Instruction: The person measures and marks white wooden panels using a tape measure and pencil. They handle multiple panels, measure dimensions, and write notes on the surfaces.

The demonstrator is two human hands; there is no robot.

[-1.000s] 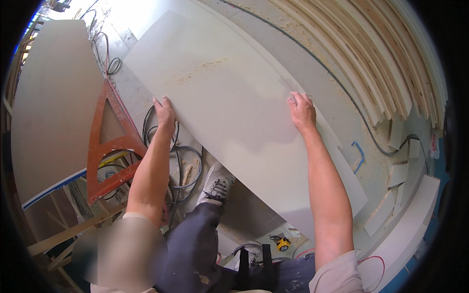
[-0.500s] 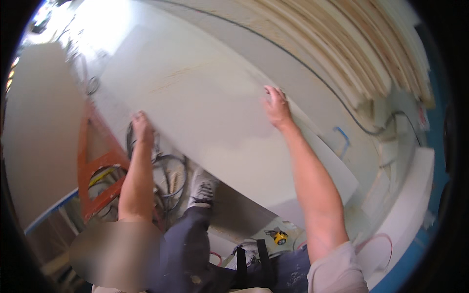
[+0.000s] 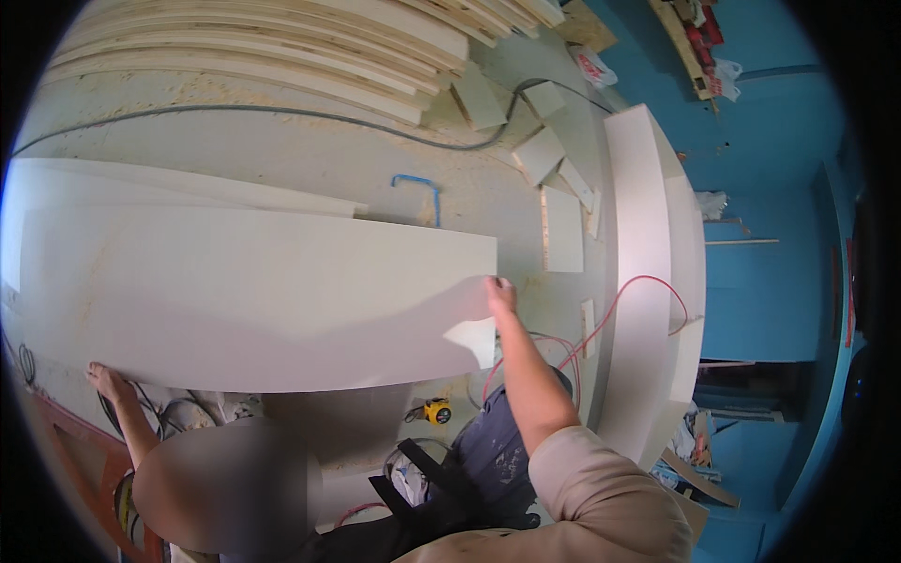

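A long white panel [image 3: 253, 300] lies across the middle of the view. My right hand [image 3: 502, 295] is closed round its right end, fingers over the edge. Far to the left, my left hand [image 3: 111, 383] grips the panel's near long edge. Another white board [image 3: 310, 201] shows from beneath the far side. A yellow tape measure [image 3: 437, 410] rests on the near side of the panel, below my right arm. Beyond the far edge is a bent blue bar [image 3: 437, 205].
Several boards [image 3: 282, 47] are stacked at the far left, with a dark cable [image 3: 282, 110] in front. Offcuts [image 3: 563, 230] and sawdust cover the floor. A long white box-like piece [image 3: 638, 235] stands at right, a red hose [image 3: 615, 310] across it. An orange-red frame [image 3: 89, 460] is at lower left.
The view has swung to the right, bringing the blue wall in. My right hand has gone from the panel's far long edge to its right end. My left hand is now on the near edge.
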